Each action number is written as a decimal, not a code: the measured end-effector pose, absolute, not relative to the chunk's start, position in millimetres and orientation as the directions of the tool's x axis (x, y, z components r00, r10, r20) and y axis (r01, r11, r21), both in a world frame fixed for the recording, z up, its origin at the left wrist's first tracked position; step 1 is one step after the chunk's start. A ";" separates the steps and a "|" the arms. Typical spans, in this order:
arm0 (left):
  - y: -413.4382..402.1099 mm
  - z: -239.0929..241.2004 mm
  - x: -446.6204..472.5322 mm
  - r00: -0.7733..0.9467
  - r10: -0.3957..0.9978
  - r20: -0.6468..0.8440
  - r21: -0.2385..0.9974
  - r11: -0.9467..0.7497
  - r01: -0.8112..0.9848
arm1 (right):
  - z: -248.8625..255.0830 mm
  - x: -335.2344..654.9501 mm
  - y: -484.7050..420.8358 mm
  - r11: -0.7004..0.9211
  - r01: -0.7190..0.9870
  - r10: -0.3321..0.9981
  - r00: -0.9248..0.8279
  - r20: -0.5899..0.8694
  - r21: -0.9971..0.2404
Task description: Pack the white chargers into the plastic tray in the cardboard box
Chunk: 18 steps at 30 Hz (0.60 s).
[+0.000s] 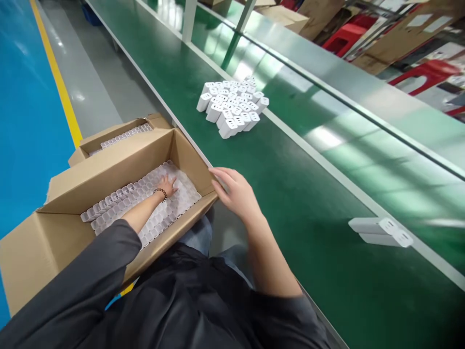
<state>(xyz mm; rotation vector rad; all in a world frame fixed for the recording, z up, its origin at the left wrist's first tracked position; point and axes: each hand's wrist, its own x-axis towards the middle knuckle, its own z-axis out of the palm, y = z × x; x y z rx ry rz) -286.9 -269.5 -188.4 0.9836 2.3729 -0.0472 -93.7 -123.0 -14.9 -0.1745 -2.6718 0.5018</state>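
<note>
My left hand, with a dark coiled band at the wrist, reaches into an open cardboard box. Its fingers are spread on top of rows of small translucent, whitish plastic pieces packed closely together. My right hand rests at the near right corner of the box beside the green work surface, fingers stretched out and touching the cardboard edge. Beyond it, a cluster of white blocks with dark slots in their ends, like charger bodies, stands on the green surface.
Two more white blocks lie on the long green bench at right. Behind the box is a second carton with similar pieces. Upright metal posts rise from the bench; red stools and cartons stand beyond.
</note>
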 end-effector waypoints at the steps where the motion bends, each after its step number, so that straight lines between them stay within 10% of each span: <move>1: -261.3 -200.6 -290.4 -0.581 0.621 -0.526 0.168 0.746 0.644 | -17.9 -66.3 -121.2 0.937 0.070 0.222 -0.876 0.429 -0.341; 10: -244.3 -216.1 -301.0 -0.594 0.525 -0.610 0.047 0.772 0.634 | -65.6 28.6 -104.0 0.881 0.342 0.459 -0.784 0.417 -0.328; 18: -201.4 -47.6 -264.7 -0.480 0.816 -0.323 0.073 0.527 0.847 | -51.4 38.7 -97.9 0.826 0.304 0.482 -0.816 0.318 -0.474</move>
